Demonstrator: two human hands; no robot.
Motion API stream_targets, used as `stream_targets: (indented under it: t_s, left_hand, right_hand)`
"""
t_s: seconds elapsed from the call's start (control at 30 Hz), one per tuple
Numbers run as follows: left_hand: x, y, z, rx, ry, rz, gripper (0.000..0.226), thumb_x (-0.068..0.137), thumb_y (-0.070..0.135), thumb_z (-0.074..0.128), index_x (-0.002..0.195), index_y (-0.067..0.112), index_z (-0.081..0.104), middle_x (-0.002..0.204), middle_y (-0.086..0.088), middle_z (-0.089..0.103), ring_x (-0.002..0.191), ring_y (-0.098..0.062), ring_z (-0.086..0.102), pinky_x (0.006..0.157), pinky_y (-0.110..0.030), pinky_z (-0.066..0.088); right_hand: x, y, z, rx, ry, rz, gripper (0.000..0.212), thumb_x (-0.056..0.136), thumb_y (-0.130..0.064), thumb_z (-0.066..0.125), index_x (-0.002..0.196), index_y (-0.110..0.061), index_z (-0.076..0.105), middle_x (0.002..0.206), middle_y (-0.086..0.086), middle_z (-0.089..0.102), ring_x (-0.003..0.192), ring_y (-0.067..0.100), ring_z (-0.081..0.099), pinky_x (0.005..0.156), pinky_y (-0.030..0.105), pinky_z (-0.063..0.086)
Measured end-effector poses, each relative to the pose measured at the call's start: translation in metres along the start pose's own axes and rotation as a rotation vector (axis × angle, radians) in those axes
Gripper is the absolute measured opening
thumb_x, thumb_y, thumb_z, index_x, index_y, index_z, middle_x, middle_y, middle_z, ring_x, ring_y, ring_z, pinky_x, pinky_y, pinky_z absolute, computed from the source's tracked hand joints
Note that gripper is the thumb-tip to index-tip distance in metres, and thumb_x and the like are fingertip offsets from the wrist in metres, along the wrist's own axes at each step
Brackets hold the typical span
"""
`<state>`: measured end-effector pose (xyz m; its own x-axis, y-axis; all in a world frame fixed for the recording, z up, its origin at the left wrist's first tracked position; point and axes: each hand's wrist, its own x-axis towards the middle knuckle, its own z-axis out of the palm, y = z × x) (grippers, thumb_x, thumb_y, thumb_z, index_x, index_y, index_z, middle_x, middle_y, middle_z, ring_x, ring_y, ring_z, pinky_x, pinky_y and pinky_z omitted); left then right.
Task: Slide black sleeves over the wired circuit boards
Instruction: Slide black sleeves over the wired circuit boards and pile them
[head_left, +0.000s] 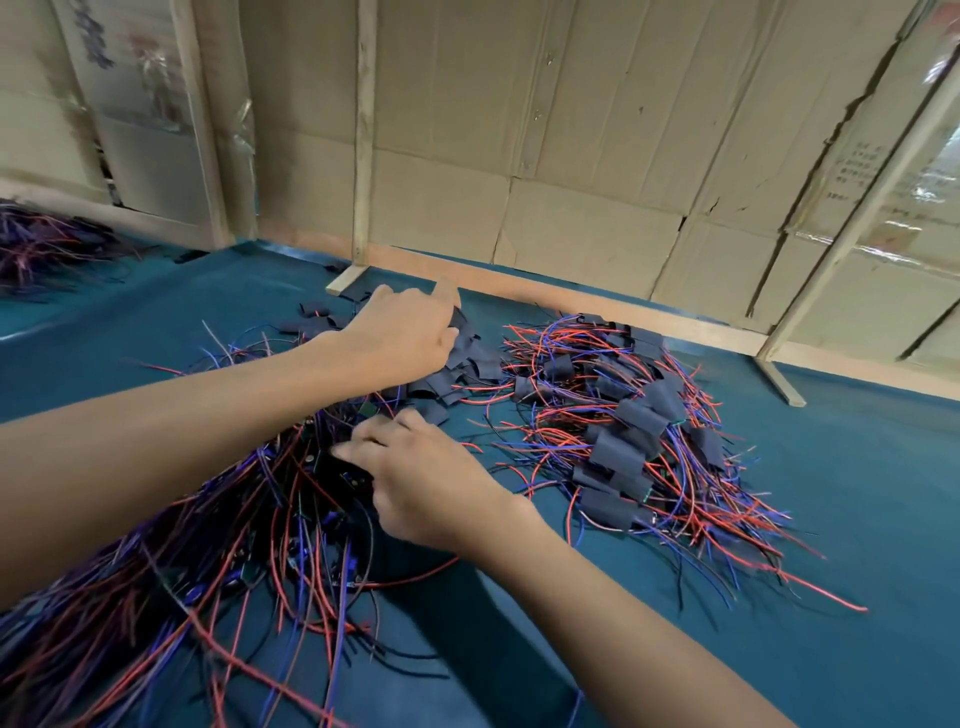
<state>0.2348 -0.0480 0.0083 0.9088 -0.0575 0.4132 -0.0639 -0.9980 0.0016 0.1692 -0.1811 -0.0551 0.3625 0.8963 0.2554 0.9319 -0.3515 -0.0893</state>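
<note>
The left hand (402, 325) is reached forward over the loose sleeves (457, 371), its fingers curled down onto the top of that small heap; a sleeve appears to be pinched under the fingertips, though the grip itself is hidden by the back of the hand. The right hand (421, 478) is held nearer the body, its fingers curled round something dark at the edge of the bare boards (291, 499); a board seems to be gripped there, but blur and tangled wire prevent certainty.

Taking the loose sleeves as landmark: the bare boards, with red, blue and black wires trailing, are heaped just nearer the person and to the left, touching the sleeves' near edge. The finished pile (623, 426), boards already wrapped in dark sleeves, lies to the right, near but apart. A further wire bundle (47, 249) is seen well off to the far left. All of it rests on a teal surface (831, 519), with a cardboard wall (571, 156) behind.

The coming move is judged to turn on the gap between the hands: the sleeve lies directly beyond the right hand, so it would have to be drawn back towards the board. The left hand is plainly the nearer to the sleeves. The long axis of the held sleeve cannot be made out; its open end would need to be turned towards the board before sliding.
</note>
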Motion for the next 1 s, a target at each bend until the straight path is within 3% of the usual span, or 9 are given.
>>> stream_targets:
  t_s: [0.23, 0.37, 0.53, 0.6, 0.67, 0.73, 0.8, 0.87, 1.0]
  left_hand:
    - [-0.006, 0.001, -0.002, -0.334, 0.049, -0.156, 0.033, 0.096, 0.038, 0.056, 0.122, 0.019, 0.049, 0.097, -0.002, 0.064, 0.091, -0.029, 0.058, 0.082, -0.039, 0.043]
    - [-0.025, 0.001, 0.006, -0.649, 0.128, -0.33, 0.032, 0.091, 0.038, 0.063, 0.114, 0.02, 0.052, 0.1, -0.002, 0.071, 0.095, -0.022, 0.064, 0.08, -0.033, 0.047]
    - [-0.045, 0.002, 0.029, -0.845, 0.129, -0.45, 0.036, 0.091, 0.042, 0.064, 0.119, 0.024, 0.054, 0.108, 0.007, 0.065, 0.1, -0.007, 0.06, 0.08, -0.023, 0.041]
    - [-0.046, 0.003, 0.035, -0.877, 0.152, -0.495, 0.034, 0.091, 0.042, 0.065, 0.118, 0.026, 0.053, 0.102, 0.014, 0.062, 0.088, 0.008, 0.057, 0.071, -0.007, 0.037]
    - [-0.05, 0.006, 0.041, -0.869, 0.177, -0.484, 0.031, 0.09, 0.042, 0.066, 0.115, 0.028, 0.053, 0.095, 0.019, 0.062, 0.078, 0.016, 0.057, 0.065, -0.003, 0.037]
    - [-0.058, 0.012, 0.049, -0.723, 0.144, -0.389, 0.032, 0.094, 0.04, 0.063, 0.118, 0.024, 0.049, 0.099, 0.007, 0.068, 0.085, -0.002, 0.065, 0.075, -0.021, 0.046]
    - [-0.063, 0.016, 0.055, -0.273, 0.042, -0.222, 0.033, 0.098, 0.039, 0.052, 0.122, 0.02, 0.041, 0.104, -0.007, 0.07, 0.096, -0.029, 0.065, 0.083, -0.039, 0.045]
    - [-0.066, 0.021, 0.056, 0.004, -0.027, -0.168, 0.033, 0.1, 0.039, 0.045, 0.124, 0.017, 0.038, 0.108, -0.009, 0.069, 0.104, -0.032, 0.061, 0.088, -0.043, 0.04]
    - [-0.066, 0.022, 0.047, -0.044, 0.082, -0.1, 0.037, 0.101, 0.039, 0.043, 0.13, 0.017, 0.04, 0.114, -0.007, 0.066, 0.109, -0.029, 0.057, 0.09, -0.041, 0.037]
  right_hand:
    - [0.002, 0.007, -0.004, -0.07, -0.058, 0.088, 0.034, 0.092, -0.037, 0.067, 0.118, -0.015, 0.067, 0.122, 0.009, 0.043, 0.118, 0.031, 0.036, 0.102, 0.046, 0.04]
    - [-0.016, 0.016, -0.024, 0.306, 0.001, 0.255, 0.023, 0.08, -0.037, 0.083, 0.095, -0.022, 0.075, 0.111, 0.003, 0.05, 0.111, 0.02, 0.044, 0.096, 0.027, 0.036]
    - [-0.039, 0.046, -0.051, 0.88, 0.035, 0.536, 0.015, 0.075, -0.022, 0.089, 0.086, -0.019, 0.079, 0.076, -0.01, 0.064, 0.068, 0.002, 0.053, 0.066, 0.017, 0.041]
    - [-0.048, 0.056, -0.058, 1.079, -0.039, 0.593, 0.019, 0.072, -0.022, 0.086, 0.089, -0.018, 0.079, 0.077, -0.008, 0.066, 0.071, 0.004, 0.059, 0.068, 0.021, 0.045]
    - [-0.056, 0.063, -0.06, 1.236, -0.065, 0.61, 0.02, 0.073, -0.02, 0.081, 0.092, -0.016, 0.076, 0.078, -0.004, 0.066, 0.069, 0.008, 0.059, 0.065, 0.025, 0.047]
    - [-0.064, 0.071, -0.06, 1.391, -0.026, 0.6, 0.02, 0.077, -0.016, 0.078, 0.095, -0.011, 0.072, 0.074, 0.0, 0.061, 0.064, 0.013, 0.053, 0.061, 0.027, 0.048]
    - [-0.078, 0.083, -0.061, 1.579, 0.055, 0.58, 0.016, 0.079, -0.015, 0.075, 0.093, -0.011, 0.069, 0.075, 0.007, 0.056, 0.065, 0.019, 0.051, 0.061, 0.031, 0.049]
    - [-0.096, 0.099, -0.064, 1.762, 0.139, 0.576, 0.009, 0.084, -0.016, 0.067, 0.092, -0.012, 0.065, 0.084, 0.013, 0.061, 0.07, 0.026, 0.056, 0.065, 0.037, 0.052]
    - [-0.126, 0.115, -0.059, 1.999, 0.35, 0.597, 0.024, 0.075, -0.019, 0.067, 0.096, -0.011, 0.059, 0.085, 0.012, 0.067, 0.075, 0.027, 0.066, 0.073, 0.039, 0.06]
